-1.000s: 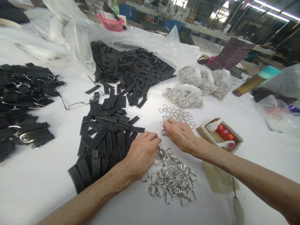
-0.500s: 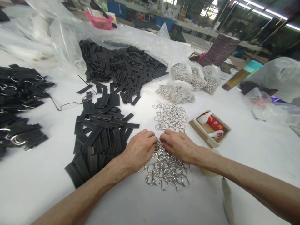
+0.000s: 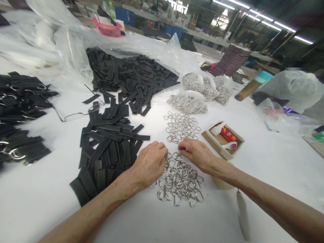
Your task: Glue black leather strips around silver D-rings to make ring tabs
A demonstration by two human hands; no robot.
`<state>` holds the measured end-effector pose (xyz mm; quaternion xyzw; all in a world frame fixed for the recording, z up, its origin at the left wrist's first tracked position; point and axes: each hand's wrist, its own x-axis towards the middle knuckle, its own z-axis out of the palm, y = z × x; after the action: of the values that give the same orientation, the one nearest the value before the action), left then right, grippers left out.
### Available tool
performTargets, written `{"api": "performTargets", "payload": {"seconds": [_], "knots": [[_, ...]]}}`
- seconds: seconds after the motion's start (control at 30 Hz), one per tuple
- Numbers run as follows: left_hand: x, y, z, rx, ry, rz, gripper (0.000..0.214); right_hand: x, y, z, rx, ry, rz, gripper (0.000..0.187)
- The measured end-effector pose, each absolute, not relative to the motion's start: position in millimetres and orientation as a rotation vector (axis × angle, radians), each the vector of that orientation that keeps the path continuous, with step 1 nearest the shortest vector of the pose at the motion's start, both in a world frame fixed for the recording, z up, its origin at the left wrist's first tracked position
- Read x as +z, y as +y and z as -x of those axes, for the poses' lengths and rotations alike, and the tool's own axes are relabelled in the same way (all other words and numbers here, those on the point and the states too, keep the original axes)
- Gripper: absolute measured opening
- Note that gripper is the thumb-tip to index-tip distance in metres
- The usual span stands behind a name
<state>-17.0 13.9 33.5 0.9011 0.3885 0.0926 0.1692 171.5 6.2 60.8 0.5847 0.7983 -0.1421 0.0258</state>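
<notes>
The left hand (image 3: 152, 162) lay with its fingers curled at the upper left edge of the near pile of rings (image 3: 182, 184), its fingertips against some of the metal; whether it gripped a ring could not be told. The right hand (image 3: 198, 153) had its thumb and fingers drawn together, just above the same pile and below the looser spread of rings (image 3: 182, 125); its fingertips hid whatever they may have held. The two hands stood apart, with a few rings in the gap between them.

The near strips (image 3: 108, 141), black and flat, lay close along the left hand's outer side, while the metal filled the middle of the counter (image 3: 141, 222). This layout seemed meant to keep both kinds of piece within a short reach. The far spread lay mostly one layer deep, which probably made single rings easier to pick out than in the tangled near pile.

Beyond, a large heap of strips (image 3: 134, 74) rested by clear plastic sheeting (image 3: 73, 57), and bags of rings (image 3: 188, 102) sat past the loose metal. A pair of glasses (image 3: 76, 114) lay left of the near strips, close to the black straps with rings (image 3: 22, 98). On the right, an open box (image 3: 211, 141) stood near the right wrist and probably limited sideways room there. The right forearm partly covered a pale slab (image 3: 222, 183).
</notes>
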Motion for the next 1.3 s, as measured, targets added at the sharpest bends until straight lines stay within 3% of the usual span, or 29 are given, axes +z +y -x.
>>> {"api": "performTargets", "payload": {"seconds": [0.97,1.13,1.3], "knots": [[37.7,10.6,13.7,0.183,1.128,-2.607,0.021,45.5,20.1,-160.9,-0.085,2.353,-1.769,0.019],[39.7,10.6,13.1,0.141,1.163,-2.599,0.021,46.6,20.1,-162.1,-0.088,2.340,-1.806,0.024],[40.5,10.7,13.9,0.149,1.174,-2.606,0.021,55.1,11.1,-156.8,-0.197,2.393,-1.827,0.018]]}}
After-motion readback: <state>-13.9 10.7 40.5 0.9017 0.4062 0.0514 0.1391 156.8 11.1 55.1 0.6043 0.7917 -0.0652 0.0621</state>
